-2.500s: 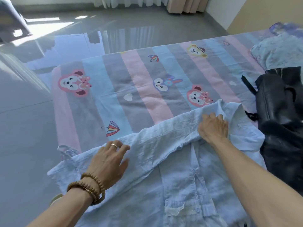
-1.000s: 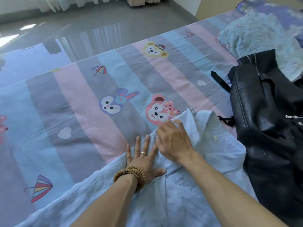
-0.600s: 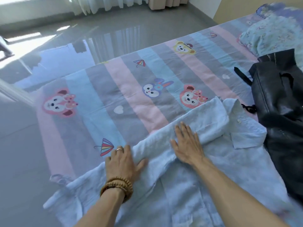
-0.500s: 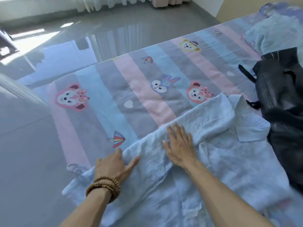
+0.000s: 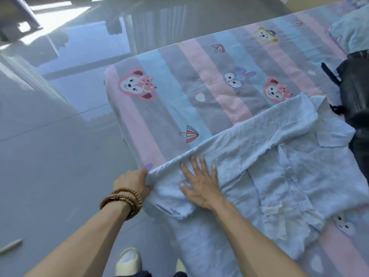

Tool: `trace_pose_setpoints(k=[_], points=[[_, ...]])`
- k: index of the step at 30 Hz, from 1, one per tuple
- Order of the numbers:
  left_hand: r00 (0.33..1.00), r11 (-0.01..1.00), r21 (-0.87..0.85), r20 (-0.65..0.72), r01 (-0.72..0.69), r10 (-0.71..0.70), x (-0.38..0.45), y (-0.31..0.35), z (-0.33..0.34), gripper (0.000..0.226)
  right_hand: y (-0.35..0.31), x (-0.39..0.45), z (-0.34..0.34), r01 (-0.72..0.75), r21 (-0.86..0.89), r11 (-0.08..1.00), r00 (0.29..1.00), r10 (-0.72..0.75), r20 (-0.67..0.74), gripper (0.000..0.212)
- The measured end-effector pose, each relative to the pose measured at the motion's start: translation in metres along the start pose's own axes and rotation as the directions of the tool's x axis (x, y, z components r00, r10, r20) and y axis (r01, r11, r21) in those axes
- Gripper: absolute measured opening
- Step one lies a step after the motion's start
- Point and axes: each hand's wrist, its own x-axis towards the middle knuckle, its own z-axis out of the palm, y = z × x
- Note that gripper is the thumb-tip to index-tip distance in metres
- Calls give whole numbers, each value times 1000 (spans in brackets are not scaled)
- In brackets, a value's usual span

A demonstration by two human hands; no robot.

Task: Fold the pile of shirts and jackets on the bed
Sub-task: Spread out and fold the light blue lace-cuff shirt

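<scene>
left hand (image 5: 132, 181) now at shirt (image 5: 279, 176) cuff

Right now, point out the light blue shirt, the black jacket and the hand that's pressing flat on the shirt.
light blue shirt (image 5: 289, 162): head view, chest panel beside the button placket.
black jacket (image 5: 357, 90): head view, its body at the right edge.
right hand (image 5: 201, 186): head view, back of the hand.

The striped bed (image 5: 199, 76) (cartoon-animal sheet) bears a pale blue shirt (image 5: 279, 156); a black jacket (image 5: 357, 92) lies beside it.
</scene>
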Motion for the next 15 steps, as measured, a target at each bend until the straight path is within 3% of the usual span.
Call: trace_pose_setpoints(k=[3, 6, 9, 11, 15], points=[[983, 993, 112, -184, 26, -5, -19, 16, 6, 60, 11, -14, -14, 24, 225, 974, 992, 4, -124, 56], [908, 992, 49, -399, -113, 123, -44, 62, 19, 59, 50, -47, -16, -56, 264, 963, 916, 155, -371, 52], [913, 932, -122, -276, -342, 299, -76, 132, 45, 37, 118, -97, -7, -178, 165, 970, 838, 237, -491, 52], [894, 885, -135, -122, -446, 432, -95, 178, 72, 28, 170, -133, -1, -250, 82, 965, 834, 258, -487, 46], [877, 880, -117, 93, -461, 472, -124, 245, 134, 20, 257, -196, 7, -212, -11, 977, 957, 206, -203, 65]])
